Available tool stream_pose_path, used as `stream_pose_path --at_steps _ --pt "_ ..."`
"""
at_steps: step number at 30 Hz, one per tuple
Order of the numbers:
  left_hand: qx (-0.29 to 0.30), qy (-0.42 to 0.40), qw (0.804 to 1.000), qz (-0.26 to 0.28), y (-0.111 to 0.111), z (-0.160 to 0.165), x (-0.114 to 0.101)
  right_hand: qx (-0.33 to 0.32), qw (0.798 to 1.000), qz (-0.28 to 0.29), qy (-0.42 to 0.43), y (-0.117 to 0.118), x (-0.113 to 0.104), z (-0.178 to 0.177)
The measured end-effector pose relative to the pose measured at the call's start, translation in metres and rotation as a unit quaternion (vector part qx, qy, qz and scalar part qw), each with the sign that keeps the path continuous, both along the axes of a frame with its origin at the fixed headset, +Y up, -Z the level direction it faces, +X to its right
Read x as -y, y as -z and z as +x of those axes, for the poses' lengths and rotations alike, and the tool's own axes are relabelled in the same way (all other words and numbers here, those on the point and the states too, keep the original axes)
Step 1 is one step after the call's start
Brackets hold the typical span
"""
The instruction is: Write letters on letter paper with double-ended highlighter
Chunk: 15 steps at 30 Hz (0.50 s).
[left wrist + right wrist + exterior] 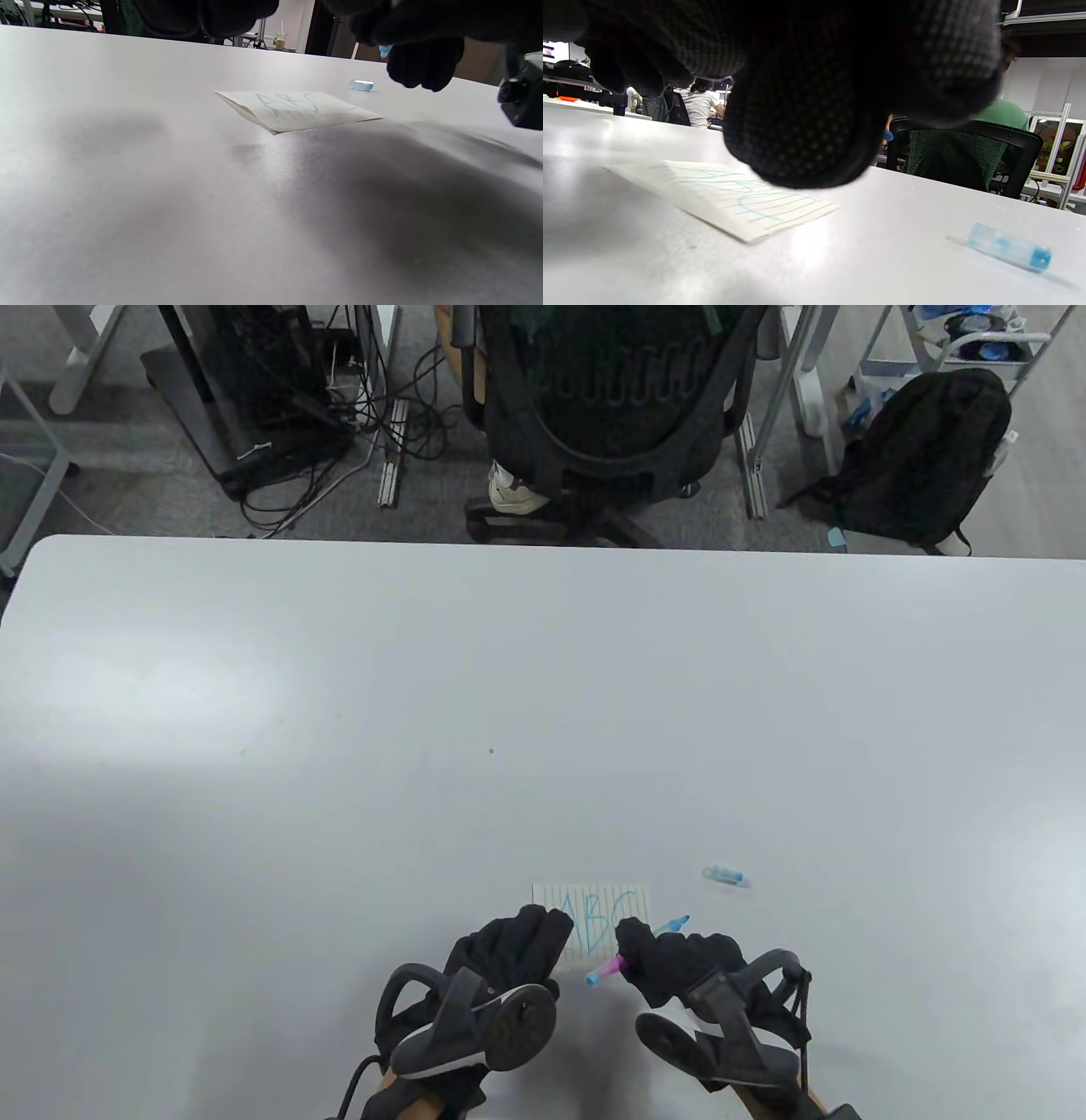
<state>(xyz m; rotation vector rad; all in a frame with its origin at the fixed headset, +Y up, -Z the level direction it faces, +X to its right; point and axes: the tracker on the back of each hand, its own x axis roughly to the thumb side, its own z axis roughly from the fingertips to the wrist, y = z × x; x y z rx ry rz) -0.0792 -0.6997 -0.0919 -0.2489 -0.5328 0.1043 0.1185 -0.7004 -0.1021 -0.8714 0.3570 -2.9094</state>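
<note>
A small lined letter paper lies near the table's front edge with "ABC" written on it in blue; it also shows in the wrist views. My right hand grips the double-ended highlighter just right of the paper, its blue tip pointing up and away and a pink and blue end sticking out toward the left. The tip hangs off the paper. My left hand hovers at the paper's left edge with loosely curled fingers, holding nothing. The clear blue cap lies right of the paper.
The white table stretches far ahead and to both sides. Beyond its far edge stand an office chair, cables and a black backpack. The cap rests a short way right of my right hand.
</note>
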Motion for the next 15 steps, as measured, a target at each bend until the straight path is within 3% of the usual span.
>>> stream_pose_path --at_steps 15 --pt "0.003 -0.023 0.999 0.031 -0.007 0.012 -0.006 -0.01 1.0 -0.001 -0.028 -0.007 0.001 -0.019"
